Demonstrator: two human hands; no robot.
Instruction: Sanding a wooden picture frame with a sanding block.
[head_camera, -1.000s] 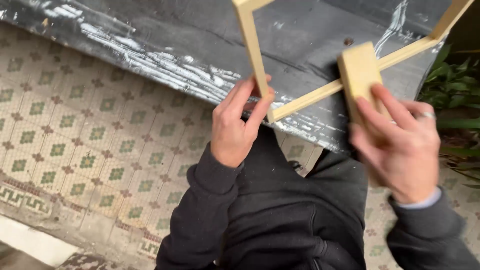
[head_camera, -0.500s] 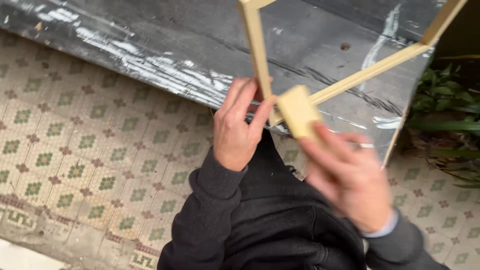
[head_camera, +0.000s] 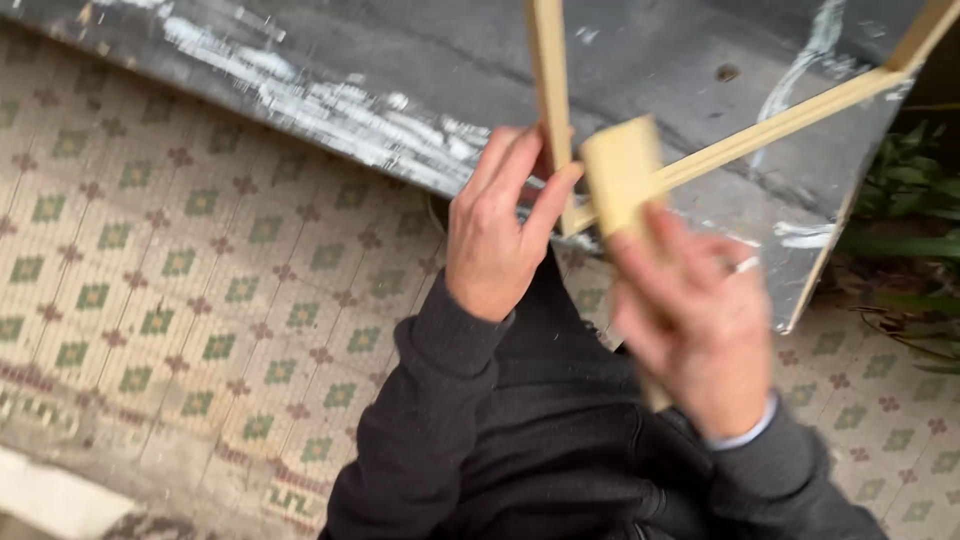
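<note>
The left hand (head_camera: 500, 240) is pinching the wooden frame (head_camera: 552, 90) at its corner; the right hand (head_camera: 690, 320), just beside it, is gripping a blurred wooden block (head_camera: 620, 170) against the joint. Any slip there would likely trap the left fingers on the worktop (head_camera: 330, 60).

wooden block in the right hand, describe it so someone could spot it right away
Start at the dark, paint-streaked table and find the pale wooden frame lying on it. At the frame's near corner, beside the left hand, the right hand presses the block: short and chunky, unlike the frame's thin strips.
</note>
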